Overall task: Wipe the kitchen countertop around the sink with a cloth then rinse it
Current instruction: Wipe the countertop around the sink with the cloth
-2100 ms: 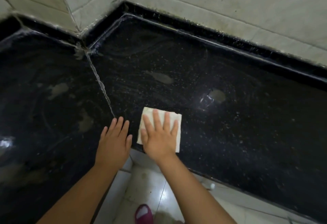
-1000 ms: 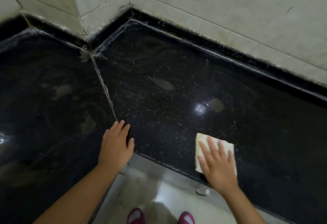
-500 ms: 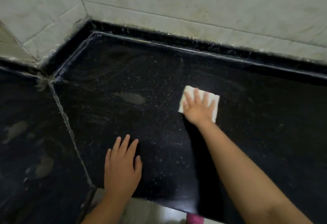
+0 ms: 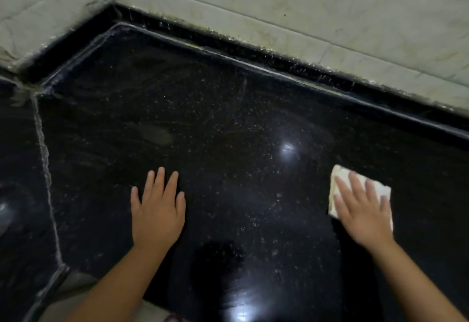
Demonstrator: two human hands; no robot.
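Note:
A folded white cloth (image 4: 340, 182) lies flat on the black speckled countertop (image 4: 228, 131), at the right of the view. My right hand (image 4: 360, 210) presses on it with straight, spread fingers and covers most of it. My left hand (image 4: 156, 207) rests flat on the bare counter to the left, fingers straight, apart from the cloth. No sink shows in this view.
A pale grout seam (image 4: 44, 169) splits the counter at the left. A raised black lip (image 4: 279, 67) runs along the back below the stained white wall tiles (image 4: 279, 4). A greyish smear (image 4: 157, 135) marks the counter. The front edge and floor (image 4: 76, 304) show bottom left.
My right hand has slid the cloth to the right and nearer to the front edge. My left hand has stayed flat on the counter.

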